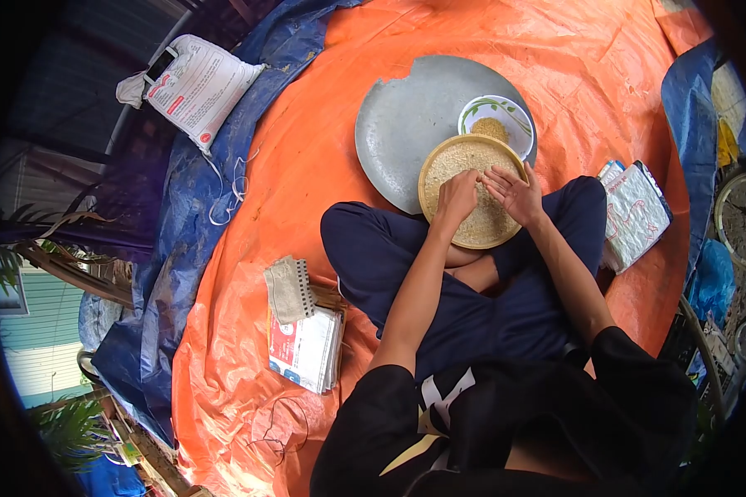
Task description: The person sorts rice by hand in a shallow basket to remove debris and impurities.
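A round woven tray (472, 237) with a pale grainy layer in it rests over my crossed legs, its far edge against the metal disc. My left hand (458, 199) is over the middle of the tray with its fingers curled together; what they hold, if anything, is too small to name. Palm up, with its fingers stretched out, my right hand (515, 195) is beside it over the tray's right part. Beyond the tray, a white bowl (515, 116) with a green leaf pattern holds yellowish grains. The bowl stands on a large grey metal disc (389, 149).
An orange tarp (249, 331) with blue tarp (162, 248) at its edges covers the ground. Stacked papers (315, 356) under a grey notebook (288, 290) lie at left. A folded white package (636, 211) lies at right, a printed sack (203, 87) at upper left.
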`<state>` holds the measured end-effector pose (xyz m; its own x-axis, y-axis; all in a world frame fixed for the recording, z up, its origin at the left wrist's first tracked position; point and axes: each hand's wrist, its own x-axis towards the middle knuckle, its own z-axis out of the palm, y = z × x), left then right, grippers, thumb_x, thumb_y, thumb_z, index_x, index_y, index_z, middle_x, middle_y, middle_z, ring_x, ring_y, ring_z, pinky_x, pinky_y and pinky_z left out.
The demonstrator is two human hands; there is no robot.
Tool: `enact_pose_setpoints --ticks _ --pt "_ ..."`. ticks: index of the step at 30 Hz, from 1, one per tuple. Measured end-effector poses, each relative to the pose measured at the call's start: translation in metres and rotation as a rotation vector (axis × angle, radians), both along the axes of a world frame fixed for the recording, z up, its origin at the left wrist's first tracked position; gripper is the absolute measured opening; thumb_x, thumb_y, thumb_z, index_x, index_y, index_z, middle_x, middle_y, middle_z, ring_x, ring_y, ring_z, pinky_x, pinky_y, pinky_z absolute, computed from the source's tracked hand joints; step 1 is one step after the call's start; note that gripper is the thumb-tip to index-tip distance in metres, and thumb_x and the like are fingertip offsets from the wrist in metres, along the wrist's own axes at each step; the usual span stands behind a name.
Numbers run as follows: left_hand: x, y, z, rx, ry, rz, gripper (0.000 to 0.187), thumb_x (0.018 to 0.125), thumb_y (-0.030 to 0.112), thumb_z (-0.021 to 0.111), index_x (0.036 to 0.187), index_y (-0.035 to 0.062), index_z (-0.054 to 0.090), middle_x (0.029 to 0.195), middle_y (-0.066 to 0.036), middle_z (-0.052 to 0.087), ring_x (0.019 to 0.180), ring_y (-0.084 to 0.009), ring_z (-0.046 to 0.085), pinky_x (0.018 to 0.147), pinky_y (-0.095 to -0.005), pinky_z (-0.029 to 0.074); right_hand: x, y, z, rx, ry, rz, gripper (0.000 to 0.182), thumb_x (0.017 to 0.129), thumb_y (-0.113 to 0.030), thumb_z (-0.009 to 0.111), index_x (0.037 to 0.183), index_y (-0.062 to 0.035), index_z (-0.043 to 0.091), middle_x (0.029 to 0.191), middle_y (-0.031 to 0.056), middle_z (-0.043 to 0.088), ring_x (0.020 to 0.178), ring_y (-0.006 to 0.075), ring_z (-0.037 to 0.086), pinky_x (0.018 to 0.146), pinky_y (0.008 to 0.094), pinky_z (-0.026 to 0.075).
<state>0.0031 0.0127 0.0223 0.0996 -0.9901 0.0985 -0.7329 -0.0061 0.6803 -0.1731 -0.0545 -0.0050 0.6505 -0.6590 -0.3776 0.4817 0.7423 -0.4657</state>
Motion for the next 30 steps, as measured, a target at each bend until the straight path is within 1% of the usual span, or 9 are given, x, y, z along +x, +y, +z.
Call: enact_pose_setpoints --ticks 10,22,30 --pt "0.000 -0.002 -0.010 -0.021 0.004 -0.008 0.014 0.082 0.000 0.055 0.095 0.0021 0.059 0.096 -0.019 0.066 0.090 -0.0394 0.063 0.078 -0.0472 0.051 0.002 -0.001 -0.002 0.025 0.002 0.008 0.082 0.095 -0.062 0.034 0.136 0.0085 0.042 0.136 0.0240 0.050 0.122 0.0310 0.055 0.105 0.0371 0.044" --pt "-0.001 -0.003 -0.013 -0.004 0.004 -0.008 0.015 0.082 0.000 0.054 0.096 0.0015 0.060 0.096 -0.019 0.066 0.090 -0.0395 0.064 0.077 -0.0476 0.051 0.002 -0.003 -0.002 0.032 -0.006 0.016 0.082 0.095 -0.062 0.034 0.137 0.0076 0.041 0.136 0.0240 0.050 0.122 0.0308 0.055 0.105 0.0372 0.044" --pt "0.000 -0.004 -0.015 -0.035 0.008 -0.002 0.015 0.082 0.000 0.054 0.096 0.0016 0.060 0.095 -0.020 0.066 0.089 -0.0396 0.064 0.077 -0.0474 0.051 0.003 -0.002 -0.002 0.035 -0.001 0.010 0.082 0.095 -0.062 0.034 0.137 0.0084 0.041 0.136 0.0246 0.050 0.123 0.0309 0.054 0.106 0.0375 0.044"
